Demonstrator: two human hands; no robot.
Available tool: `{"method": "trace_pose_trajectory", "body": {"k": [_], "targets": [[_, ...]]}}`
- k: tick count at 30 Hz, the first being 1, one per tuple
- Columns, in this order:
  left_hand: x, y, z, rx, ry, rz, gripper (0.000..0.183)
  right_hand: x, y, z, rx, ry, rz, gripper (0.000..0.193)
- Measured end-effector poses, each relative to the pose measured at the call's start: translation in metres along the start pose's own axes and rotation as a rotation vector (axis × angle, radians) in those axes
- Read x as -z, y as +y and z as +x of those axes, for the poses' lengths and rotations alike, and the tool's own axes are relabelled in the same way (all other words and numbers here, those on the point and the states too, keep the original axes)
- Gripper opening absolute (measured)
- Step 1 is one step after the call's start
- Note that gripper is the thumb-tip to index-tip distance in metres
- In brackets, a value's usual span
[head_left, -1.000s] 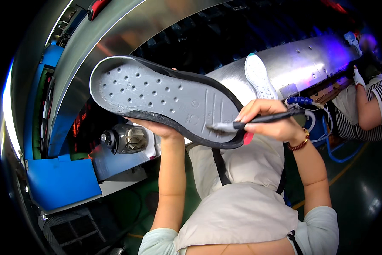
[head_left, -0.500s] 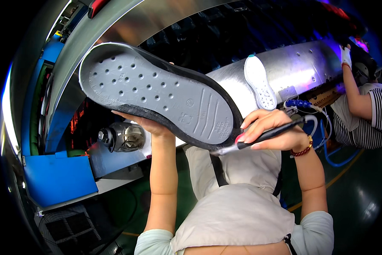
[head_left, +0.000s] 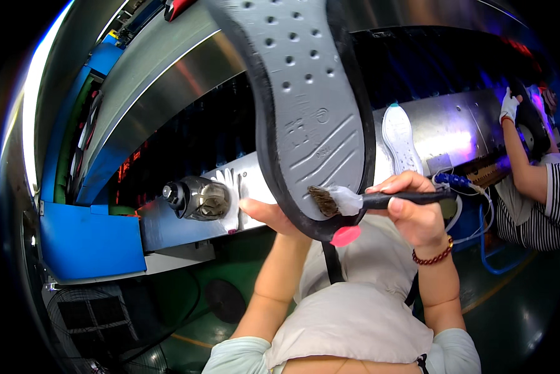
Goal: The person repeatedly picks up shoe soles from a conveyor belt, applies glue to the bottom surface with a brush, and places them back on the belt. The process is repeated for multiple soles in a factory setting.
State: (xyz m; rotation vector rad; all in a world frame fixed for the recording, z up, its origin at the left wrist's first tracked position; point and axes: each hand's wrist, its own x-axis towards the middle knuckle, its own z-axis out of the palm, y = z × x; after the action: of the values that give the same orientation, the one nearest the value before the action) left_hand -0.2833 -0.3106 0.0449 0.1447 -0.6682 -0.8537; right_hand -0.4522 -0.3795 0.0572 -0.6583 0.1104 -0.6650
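A large grey shoe sole (head_left: 311, 93) with a black rim stands nearly upright in front of me, its far end cut off by the top edge. My left hand (head_left: 277, 215) grips its lower left edge, thumb in sight and the other fingers hidden behind it. In my right hand (head_left: 414, 212) is a brush (head_left: 348, 201) with a black handle, a whitish wrapped neck and brown bristles. The bristles lie against the sole's lower face, close to the rim. A pink oval piece (head_left: 345, 235) shows at the sole's lower tip.
On the metal bench (head_left: 445, 128) lies a white sole (head_left: 401, 140), with a dark see-through bottle (head_left: 202, 198) and a white glove (head_left: 231, 199) further left. Blue machine housing (head_left: 93, 243) borders the left. At right a co-worker's gloved hand (head_left: 509, 107) shows near hoses.
The sole has swung from a slant to nearly upright, shifting right and up. The brush has turned, and its bristles have gone from the rim's lower edge onto the sole's face.
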Motion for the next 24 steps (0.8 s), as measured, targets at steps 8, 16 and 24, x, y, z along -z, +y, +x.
{"method": "trace_pose_trajectory", "body": {"k": [8, 16, 24], "targets": [[0.003, -0.001, 0.001, 0.214, 0.271, -0.097, 0.057, -0.020, 0.002, -0.003, 0.367, -0.066, -0.887, 0.019], [-0.008, -0.002, 0.009, 0.156, 0.286, -0.083, 0.053, -0.017, 0.001, -0.005, 0.272, -0.035, -0.711, 0.017], [-0.010, -0.001, 0.015, 0.246, 0.165, -0.196, 0.055, -0.010, -0.020, 0.007, 0.235, -0.103, -0.718, 0.019]]}}
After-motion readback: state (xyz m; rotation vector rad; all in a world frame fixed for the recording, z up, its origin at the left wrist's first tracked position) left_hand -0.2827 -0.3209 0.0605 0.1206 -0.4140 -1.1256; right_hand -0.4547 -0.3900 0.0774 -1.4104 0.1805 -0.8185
